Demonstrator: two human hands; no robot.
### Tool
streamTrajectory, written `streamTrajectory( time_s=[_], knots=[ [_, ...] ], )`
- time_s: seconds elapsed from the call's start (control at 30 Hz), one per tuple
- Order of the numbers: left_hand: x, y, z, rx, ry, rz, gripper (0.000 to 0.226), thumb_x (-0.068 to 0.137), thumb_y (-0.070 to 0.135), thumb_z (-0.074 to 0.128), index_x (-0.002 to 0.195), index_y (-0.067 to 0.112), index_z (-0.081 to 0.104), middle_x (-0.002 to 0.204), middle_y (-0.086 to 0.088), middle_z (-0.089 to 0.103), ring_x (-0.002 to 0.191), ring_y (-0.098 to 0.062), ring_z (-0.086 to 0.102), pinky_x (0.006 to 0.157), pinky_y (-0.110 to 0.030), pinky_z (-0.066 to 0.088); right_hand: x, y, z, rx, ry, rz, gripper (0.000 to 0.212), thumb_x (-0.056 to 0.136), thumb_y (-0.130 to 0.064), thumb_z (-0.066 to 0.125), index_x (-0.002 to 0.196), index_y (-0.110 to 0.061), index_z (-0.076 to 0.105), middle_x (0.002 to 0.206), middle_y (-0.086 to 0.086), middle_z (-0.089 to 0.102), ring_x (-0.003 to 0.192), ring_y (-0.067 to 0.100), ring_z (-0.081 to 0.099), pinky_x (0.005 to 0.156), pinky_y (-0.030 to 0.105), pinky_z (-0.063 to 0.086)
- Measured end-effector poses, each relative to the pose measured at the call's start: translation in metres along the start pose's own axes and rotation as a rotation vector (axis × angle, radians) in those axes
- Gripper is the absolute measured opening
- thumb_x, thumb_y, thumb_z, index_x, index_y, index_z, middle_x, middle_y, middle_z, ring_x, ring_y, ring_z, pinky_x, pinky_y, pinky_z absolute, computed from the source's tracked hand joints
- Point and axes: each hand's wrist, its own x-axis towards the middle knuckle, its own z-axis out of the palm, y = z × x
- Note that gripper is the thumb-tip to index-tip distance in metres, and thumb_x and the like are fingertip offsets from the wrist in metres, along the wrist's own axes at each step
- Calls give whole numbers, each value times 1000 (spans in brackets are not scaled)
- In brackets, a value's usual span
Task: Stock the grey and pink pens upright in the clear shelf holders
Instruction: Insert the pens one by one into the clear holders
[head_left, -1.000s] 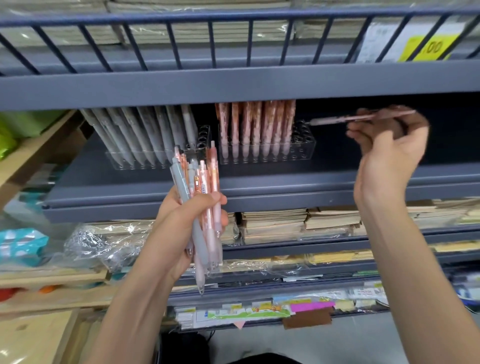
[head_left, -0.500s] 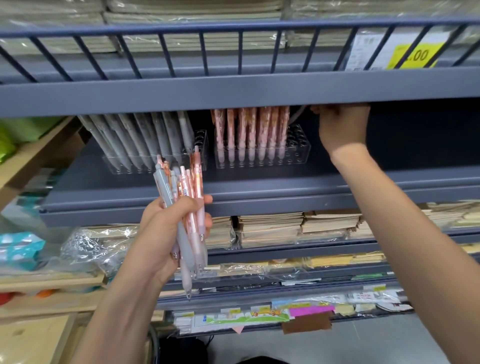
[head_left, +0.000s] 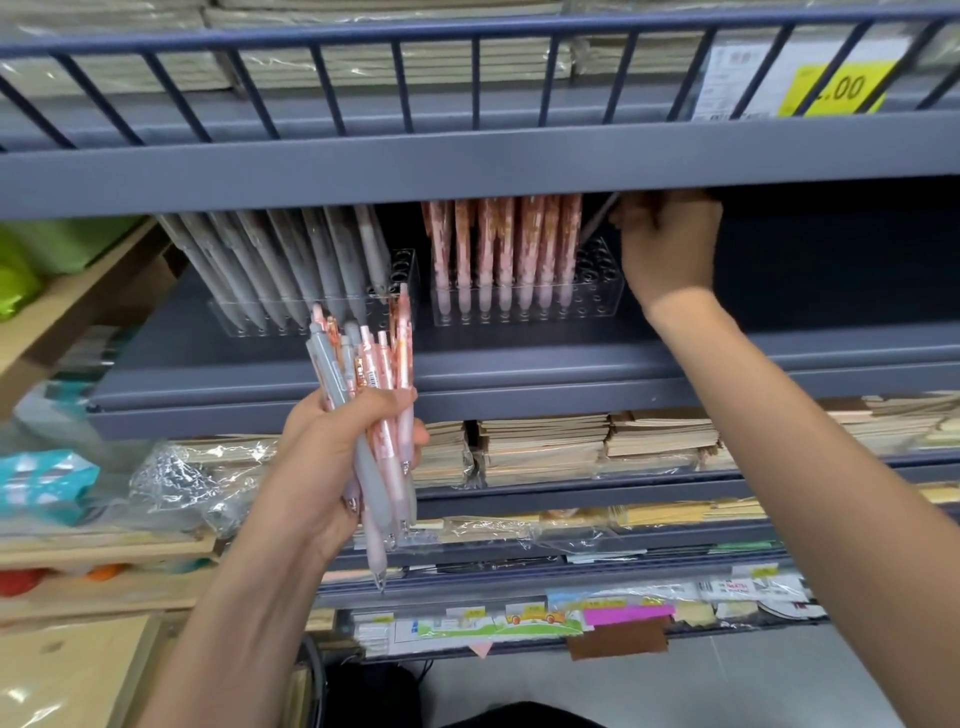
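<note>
Grey shop shelf (head_left: 519, 374), mid-restock: right hand (head_left: 670, 244) pinches one pen (head_left: 597, 218), clear holder (head_left: 597, 306)'s free holes just below-left; left hand (head_left: 332, 467) grips the spare bundle (head_left: 374, 395). Next, probably: tip upright, slot in.

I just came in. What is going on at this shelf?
A person is stocking pens. The left hand grips a bundle of grey and pink pens in front of the shelf edge. The right hand holds a single pen, slanted above the right end of the right clear holder, where holes are free. That holder already has pink pens standing upright. The left clear holder has grey pens, leaning.
</note>
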Motion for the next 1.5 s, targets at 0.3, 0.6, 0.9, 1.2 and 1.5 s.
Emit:
streamTrajectory(
  time_s=[0.3, 0.6, 0.9, 1.2, 1.5],
  knots=[
    [-4, -2, 0, 17, 23, 5, 51, 65, 12, 80, 112, -2, 66, 87, -12, 76, 61, -21, 70, 52, -26, 54, 11, -2, 11, -140, -224, -106, 36, 98, -10, 45, 132, -3, 53, 132, 15, 58, 127, 28, 49, 100, 12, 23],
    [-3, -6, 5, 0, 9, 16, 50, 65, 9, 81, 112, 0, 66, 90, -11, 76, 62, -21, 71, 51, -27, 54, 8, -9, 0, -81, -196, -13, 34, 97, -17, 50, 128, -7, 58, 128, 11, 62, 123, 24, 54, 105, 20, 35],
    [0, -13, 23, 22, -109, 6, 45, 66, 10, 79, 107, -3, 67, 88, -17, 76, 60, -23, 70, 51, -27, 54, -66, -58, -27, 118, -728, 206, 40, 82, -56, 65, 81, -17, 75, 68, -2, 70, 44, -2, 48, 44, 8, 35],
    [4, -19, 43, 81, -209, 80, 39, 69, 5, 74, 106, 0, 61, 82, -19, 73, 64, -30, 71, 52, -33, 56, -71, -58, -50, 451, -722, 327, 11, 93, -17, 65, 88, -10, 73, 83, 11, 73, 56, 17, 58, 46, 23, 47],
    [10, -19, 36, -13, -156, 82, 28, 71, 3, 69, 96, -4, 59, 70, -13, 68, 46, -21, 52, 46, -27, 45, -29, -20, -64, 673, 152, 215, 20, 90, 3, 43, 89, -9, 59, 74, 6, 66, 64, 25, 67, 64, 35, 56]
  ],
)
